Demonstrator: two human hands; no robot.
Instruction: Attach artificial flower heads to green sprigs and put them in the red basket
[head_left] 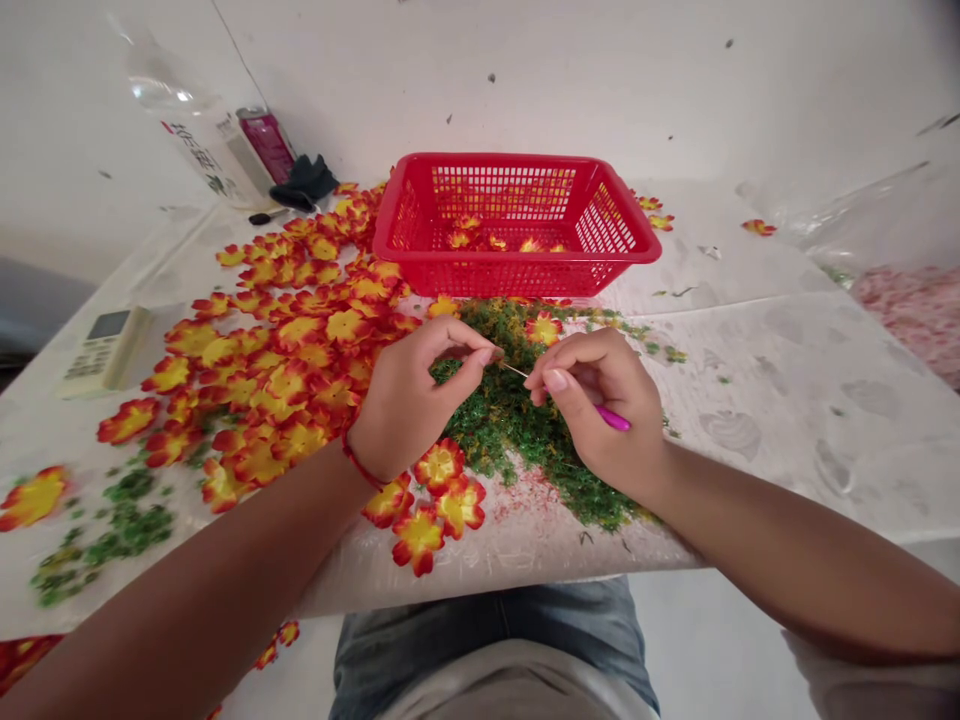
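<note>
My right hand is closed around a needle tool with a magenta handle. Its thin metal shaft points left, toward my left hand. The thumb and forefinger of that hand pinch something tiny at the shaft's tip, too small to make out. Both hands hover over a heap of small green artificial foliage. One red-and-yellow fabric flower lies on the heap between them. Several more flowers lie by the table's near edge, below my left wrist.
Behind my hands stands a red plastic basket with some flowers inside. A large flower pile spreads to the left. Farther left are a remote control, a plastic bottle and a can. A bag of pink pieces sits right.
</note>
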